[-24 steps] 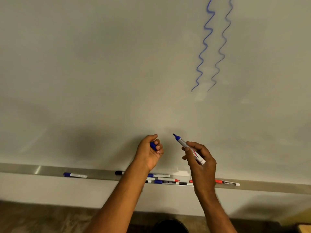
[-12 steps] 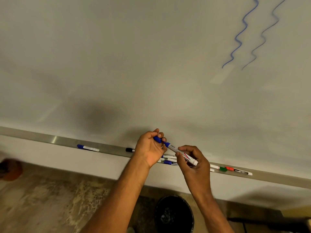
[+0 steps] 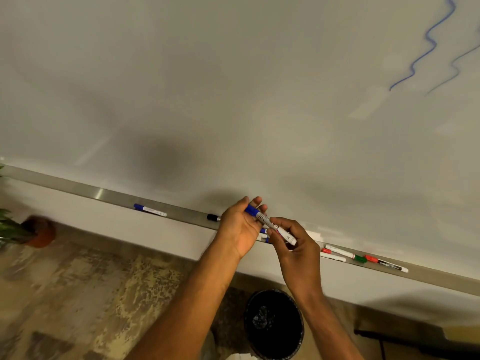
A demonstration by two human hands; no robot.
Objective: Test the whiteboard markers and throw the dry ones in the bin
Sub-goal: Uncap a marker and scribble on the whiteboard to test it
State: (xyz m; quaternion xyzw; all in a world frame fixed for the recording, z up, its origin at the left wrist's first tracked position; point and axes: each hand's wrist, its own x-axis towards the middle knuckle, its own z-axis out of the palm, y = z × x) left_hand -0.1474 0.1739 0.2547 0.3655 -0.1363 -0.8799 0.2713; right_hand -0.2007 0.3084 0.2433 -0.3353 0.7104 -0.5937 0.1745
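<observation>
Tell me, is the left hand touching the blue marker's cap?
Touching. The head view shows the left hand fingers curled round the blue cap.

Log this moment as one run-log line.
step: capping blue marker | left hand: on cap | right hand: grips barrel | bin: below

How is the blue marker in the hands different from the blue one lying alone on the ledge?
The held marker is gripped by the left hand and right hand; the ledge marker lies untouched. The held one tilts steeply; the ledge one lies flat along the ledge. Both have blue caps and white barrels.
</observation>
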